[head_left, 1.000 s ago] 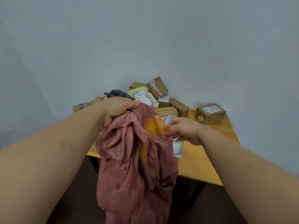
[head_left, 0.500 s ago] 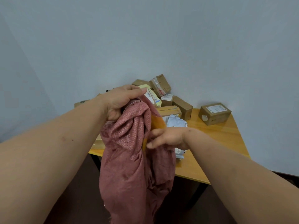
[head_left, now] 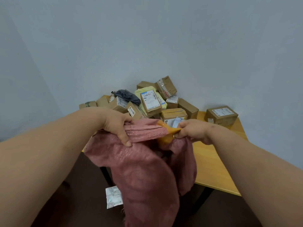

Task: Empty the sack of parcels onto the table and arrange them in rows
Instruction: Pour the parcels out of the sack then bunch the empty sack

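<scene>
Both hands now stretch the limp pink sack (head_left: 144,169) flat by its hem: left hand (head_left: 117,126) gripping cloth, right hand (head_left: 192,131), shifted rightward, pinching its orange tape (head_left: 167,130). Emptied, probably. One packet (head_left: 114,196) lies on the floor; parcels (head_left: 152,102) remain heaped unsorted on the tabletop (head_left: 211,163).

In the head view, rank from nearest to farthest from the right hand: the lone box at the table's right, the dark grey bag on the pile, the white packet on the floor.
From the right hand:
1. Lone box, just beyond, right.
2. Dark grey bag, pile's left top.
3. White packet, on the floor, lower left.
</scene>
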`<state>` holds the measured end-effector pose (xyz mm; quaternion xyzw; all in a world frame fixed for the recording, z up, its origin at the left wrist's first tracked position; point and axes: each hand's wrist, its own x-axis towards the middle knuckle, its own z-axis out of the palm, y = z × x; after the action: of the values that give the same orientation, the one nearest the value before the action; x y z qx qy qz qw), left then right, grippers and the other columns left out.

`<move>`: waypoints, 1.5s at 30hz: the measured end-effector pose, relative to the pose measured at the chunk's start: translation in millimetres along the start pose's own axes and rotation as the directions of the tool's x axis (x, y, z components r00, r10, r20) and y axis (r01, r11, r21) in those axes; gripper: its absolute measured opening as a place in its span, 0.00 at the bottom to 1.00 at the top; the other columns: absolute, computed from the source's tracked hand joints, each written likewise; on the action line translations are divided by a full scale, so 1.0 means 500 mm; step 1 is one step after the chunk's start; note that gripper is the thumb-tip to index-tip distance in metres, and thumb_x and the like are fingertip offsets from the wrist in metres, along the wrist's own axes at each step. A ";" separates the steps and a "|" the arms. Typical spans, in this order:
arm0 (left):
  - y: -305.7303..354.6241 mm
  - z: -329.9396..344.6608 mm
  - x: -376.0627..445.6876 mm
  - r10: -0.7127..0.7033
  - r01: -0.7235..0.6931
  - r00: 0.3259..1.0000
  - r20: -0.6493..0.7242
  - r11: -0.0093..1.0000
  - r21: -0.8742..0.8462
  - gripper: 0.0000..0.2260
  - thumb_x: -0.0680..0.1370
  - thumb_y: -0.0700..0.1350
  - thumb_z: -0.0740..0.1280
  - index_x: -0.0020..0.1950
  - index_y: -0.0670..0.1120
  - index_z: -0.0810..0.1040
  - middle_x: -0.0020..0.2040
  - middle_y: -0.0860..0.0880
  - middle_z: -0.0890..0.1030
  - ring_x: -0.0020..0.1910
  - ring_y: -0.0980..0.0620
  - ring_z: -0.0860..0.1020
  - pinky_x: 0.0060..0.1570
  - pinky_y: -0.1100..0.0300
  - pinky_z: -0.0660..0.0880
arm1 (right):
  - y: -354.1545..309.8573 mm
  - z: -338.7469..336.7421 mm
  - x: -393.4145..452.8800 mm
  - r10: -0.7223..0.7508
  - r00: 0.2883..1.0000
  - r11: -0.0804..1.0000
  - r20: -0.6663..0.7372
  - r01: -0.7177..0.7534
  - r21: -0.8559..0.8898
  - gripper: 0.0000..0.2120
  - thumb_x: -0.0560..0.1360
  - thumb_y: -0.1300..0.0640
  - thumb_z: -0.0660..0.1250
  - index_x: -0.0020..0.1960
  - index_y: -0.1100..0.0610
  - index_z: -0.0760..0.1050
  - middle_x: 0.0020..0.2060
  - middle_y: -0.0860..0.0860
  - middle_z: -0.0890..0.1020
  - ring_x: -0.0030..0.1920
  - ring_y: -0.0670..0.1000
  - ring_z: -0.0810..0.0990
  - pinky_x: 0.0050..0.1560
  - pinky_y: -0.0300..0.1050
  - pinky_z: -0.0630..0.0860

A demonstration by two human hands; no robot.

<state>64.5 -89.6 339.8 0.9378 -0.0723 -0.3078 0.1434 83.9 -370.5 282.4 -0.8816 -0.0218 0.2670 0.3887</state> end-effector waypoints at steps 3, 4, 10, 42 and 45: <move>-0.009 0.005 0.001 -0.036 0.041 0.999 -0.035 0.985 0.165 0.26 0.69 0.45 0.78 0.63 0.55 0.73 0.57 0.50 0.78 0.57 0.48 0.76 0.61 0.52 0.74 | -0.011 -0.011 -0.012 -0.043 0.998 0.993 -0.054 0.037 -0.112 0.05 0.74 0.63 0.70 0.46 0.55 0.76 0.42 0.53 0.77 0.43 0.50 0.72 0.44 0.45 0.70; -0.012 0.003 -0.001 -0.048 0.062 0.996 -0.074 0.980 0.187 0.23 0.71 0.43 0.75 0.62 0.54 0.74 0.56 0.49 0.78 0.56 0.48 0.77 0.59 0.53 0.74 | -0.014 -0.014 -0.019 -0.048 0.996 0.987 -0.077 0.035 -0.156 0.05 0.74 0.63 0.70 0.45 0.56 0.75 0.41 0.52 0.76 0.41 0.50 0.71 0.41 0.43 0.68; -0.038 -0.017 -0.014 -0.109 0.139 0.880 -0.463 0.990 0.031 0.10 0.77 0.44 0.65 0.58 0.44 0.75 0.54 0.43 0.75 0.52 0.44 0.74 0.44 0.55 0.70 | -0.009 -0.021 -0.037 -0.015 0.966 0.998 -0.258 0.000 -0.056 0.03 0.80 0.58 0.60 0.52 0.55 0.72 0.51 0.52 0.80 0.55 0.57 0.79 0.49 0.52 0.74; 0.112 0.017 -0.068 -0.064 -0.201 0.975 -0.215 0.168 -0.965 0.15 0.86 0.49 0.54 0.55 0.42 0.76 0.46 0.42 0.82 0.33 0.47 0.84 0.28 0.53 0.81 | -0.148 0.077 -0.124 -0.163 0.982 0.818 0.094 0.081 0.570 0.09 0.77 0.53 0.69 0.56 0.53 0.76 0.39 0.49 0.85 0.38 0.47 0.85 0.38 0.46 0.81; 0.130 0.019 -0.075 0.025 -0.222 0.974 -0.227 0.333 -0.916 0.12 0.84 0.48 0.58 0.58 0.42 0.76 0.51 0.42 0.82 0.44 0.46 0.84 0.38 0.50 0.83 | -0.136 0.078 -0.103 -0.132 0.991 0.890 0.019 0.110 0.443 0.23 0.75 0.69 0.66 0.64 0.48 0.69 0.50 0.51 0.83 0.45 0.52 0.83 0.43 0.50 0.80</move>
<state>25.6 -144.9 373.9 0.7004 0.0583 -0.1997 0.6828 32.2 -309.7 331.4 -0.7610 -0.0250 0.2614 0.5932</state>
